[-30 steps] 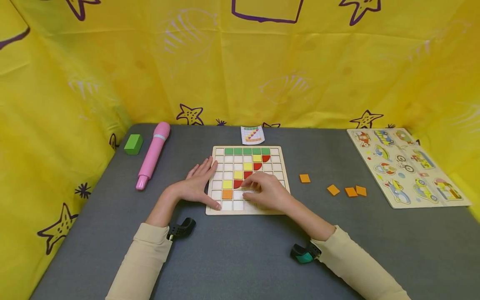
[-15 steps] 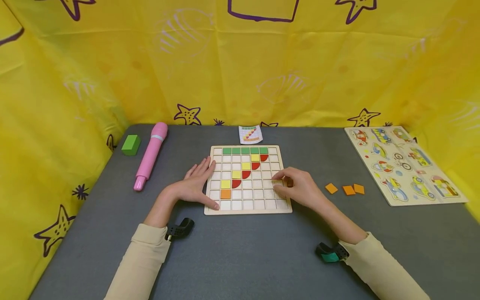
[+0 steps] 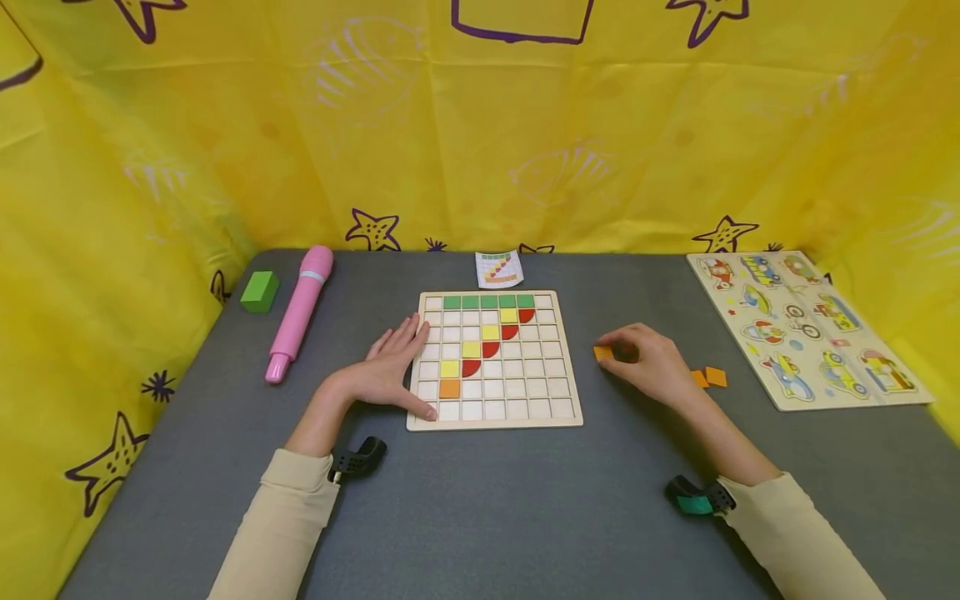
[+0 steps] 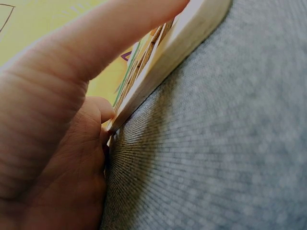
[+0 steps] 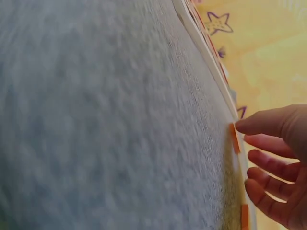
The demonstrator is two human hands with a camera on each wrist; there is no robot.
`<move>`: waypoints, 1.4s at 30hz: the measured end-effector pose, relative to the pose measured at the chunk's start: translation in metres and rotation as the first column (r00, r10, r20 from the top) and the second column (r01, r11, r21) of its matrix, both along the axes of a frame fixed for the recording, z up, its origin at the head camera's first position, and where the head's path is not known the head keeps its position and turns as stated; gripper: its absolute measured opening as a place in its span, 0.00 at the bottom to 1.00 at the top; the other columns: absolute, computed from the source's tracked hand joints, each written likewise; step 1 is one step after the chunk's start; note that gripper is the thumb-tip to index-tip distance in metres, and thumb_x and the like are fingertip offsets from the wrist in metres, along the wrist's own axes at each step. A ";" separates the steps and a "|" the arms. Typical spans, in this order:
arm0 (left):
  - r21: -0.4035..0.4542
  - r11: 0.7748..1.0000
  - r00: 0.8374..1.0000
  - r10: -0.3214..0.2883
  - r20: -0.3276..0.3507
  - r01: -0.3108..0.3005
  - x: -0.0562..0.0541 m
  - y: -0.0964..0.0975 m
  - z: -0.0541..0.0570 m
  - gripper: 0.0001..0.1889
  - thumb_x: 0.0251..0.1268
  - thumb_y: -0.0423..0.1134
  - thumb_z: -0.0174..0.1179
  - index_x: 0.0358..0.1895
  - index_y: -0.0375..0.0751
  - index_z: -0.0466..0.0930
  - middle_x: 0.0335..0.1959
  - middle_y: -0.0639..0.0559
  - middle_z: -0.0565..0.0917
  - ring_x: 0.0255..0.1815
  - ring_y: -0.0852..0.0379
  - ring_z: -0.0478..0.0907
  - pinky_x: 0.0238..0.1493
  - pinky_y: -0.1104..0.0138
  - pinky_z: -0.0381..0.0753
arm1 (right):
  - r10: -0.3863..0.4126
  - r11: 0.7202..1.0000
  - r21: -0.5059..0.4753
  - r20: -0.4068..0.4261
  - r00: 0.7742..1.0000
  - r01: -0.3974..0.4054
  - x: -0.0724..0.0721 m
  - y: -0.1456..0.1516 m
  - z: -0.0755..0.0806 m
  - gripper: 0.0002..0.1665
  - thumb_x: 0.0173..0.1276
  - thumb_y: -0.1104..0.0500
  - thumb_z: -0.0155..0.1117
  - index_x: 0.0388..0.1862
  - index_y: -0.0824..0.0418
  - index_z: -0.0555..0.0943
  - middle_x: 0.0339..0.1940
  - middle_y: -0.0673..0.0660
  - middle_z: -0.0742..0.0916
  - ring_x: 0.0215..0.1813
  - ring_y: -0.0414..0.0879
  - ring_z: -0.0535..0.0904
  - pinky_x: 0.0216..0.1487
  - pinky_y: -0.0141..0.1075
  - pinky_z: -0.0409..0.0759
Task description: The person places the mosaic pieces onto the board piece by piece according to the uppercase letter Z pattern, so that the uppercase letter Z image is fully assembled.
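Note:
The wooden grid board (image 3: 513, 427) lies mid-table, with green, yellow, red and orange pieces in its cells. My left hand (image 3: 382, 375) rests along its left edge, fingers spread and thumb straight at the lower left corner. In the left wrist view, that thumb (image 4: 96, 43) lies over the board's side (image 4: 168, 62). To the right of the board, my right hand (image 3: 648, 362) pinches an orange square tile (image 3: 603, 353) between thumb and index finger, at table level. The right wrist view has the tile (image 5: 234, 139) standing out just under the thumb tip.
More orange tiles (image 3: 716, 377) lie behind the right hand, partly hidden by it. A wooden picture puzzle (image 3: 810, 333) stands at far right. A printed pattern card (image 3: 498, 269) lies behind the board. A pink toy microphone (image 3: 298, 317) and a green block (image 3: 260, 292) are at left.
My right hand has moved right, off the board and across to the nearest orange tile, which it now pinches. The left hand has stayed on the board's edge.

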State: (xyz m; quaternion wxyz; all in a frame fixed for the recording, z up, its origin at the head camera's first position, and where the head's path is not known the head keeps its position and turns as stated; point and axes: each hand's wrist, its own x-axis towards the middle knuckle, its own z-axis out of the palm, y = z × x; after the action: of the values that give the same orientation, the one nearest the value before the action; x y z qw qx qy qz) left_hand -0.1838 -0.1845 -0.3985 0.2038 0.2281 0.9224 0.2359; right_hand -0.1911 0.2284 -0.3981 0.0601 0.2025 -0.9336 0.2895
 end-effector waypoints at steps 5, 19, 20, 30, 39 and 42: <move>0.005 1.000 1.000 0.000 0.000 0.000 0.001 0.000 0.000 0.71 0.42 0.67 0.71 0.78 0.37 0.29 0.78 0.42 0.26 0.78 0.47 0.23 0.73 0.48 0.28 | 0.012 0.999 0.043 0.005 1.000 -0.012 -0.002 0.007 -0.001 0.16 0.60 0.61 0.73 0.47 0.64 0.86 0.43 0.61 0.84 0.41 0.53 0.78 0.43 0.47 0.74; 0.003 1.000 1.000 -0.001 -0.003 0.001 0.001 0.000 -0.002 0.72 0.42 0.68 0.71 0.78 0.37 0.29 0.78 0.43 0.25 0.78 0.48 0.23 0.72 0.48 0.28 | -0.024 1.000 -0.001 0.087 0.996 0.024 0.001 -0.002 0.001 0.16 0.59 0.55 0.74 0.44 0.62 0.86 0.41 0.58 0.85 0.41 0.51 0.79 0.44 0.46 0.74; 0.002 1.000 1.000 -0.001 -0.004 0.001 0.001 0.000 -0.002 0.72 0.42 0.68 0.71 0.78 0.37 0.29 0.78 0.43 0.25 0.78 0.48 0.23 0.73 0.48 0.28 | -0.023 1.000 -0.014 0.103 0.994 0.025 0.001 -0.004 0.001 0.17 0.59 0.55 0.74 0.45 0.61 0.86 0.41 0.58 0.85 0.41 0.50 0.79 0.44 0.45 0.75; -0.002 1.000 1.000 -0.003 -0.009 0.003 0.000 0.001 -0.002 0.71 0.42 0.67 0.71 0.78 0.37 0.29 0.78 0.43 0.25 0.78 0.48 0.23 0.73 0.48 0.28 | 0.042 0.993 -0.115 0.225 0.973 -0.017 0.007 -0.041 0.008 0.17 0.59 0.53 0.75 0.46 0.58 0.85 0.36 0.53 0.85 0.37 0.46 0.77 0.38 0.38 0.75; -0.003 1.000 1.000 0.003 -0.009 -0.003 0.000 0.001 0.001 0.72 0.41 0.67 0.72 0.78 0.36 0.30 0.78 0.42 0.26 0.78 0.48 0.23 0.72 0.48 0.29 | 0.179 0.973 -0.181 0.206 0.962 -0.142 0.011 -0.081 0.008 0.13 0.59 0.55 0.74 0.42 0.56 0.86 0.31 0.47 0.83 0.36 0.43 0.76 0.40 0.37 0.76; -0.010 1.000 1.000 0.002 -0.013 -0.002 0.000 0.001 0.000 0.73 0.40 0.68 0.72 0.78 0.36 0.30 0.78 0.42 0.26 0.78 0.48 0.23 0.73 0.48 0.29 | 0.219 0.965 -0.189 0.190 0.957 -0.184 0.012 -0.094 0.008 0.12 0.59 0.56 0.75 0.41 0.56 0.86 0.32 0.47 0.84 0.36 0.44 0.77 0.39 0.37 0.77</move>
State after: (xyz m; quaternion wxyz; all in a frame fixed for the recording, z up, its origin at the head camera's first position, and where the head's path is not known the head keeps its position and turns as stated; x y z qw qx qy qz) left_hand -0.1838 -0.1835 -0.3981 0.1987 0.2276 0.9250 0.2303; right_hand -0.1788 0.1344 -0.3906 -0.0517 0.2594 -0.8812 0.3918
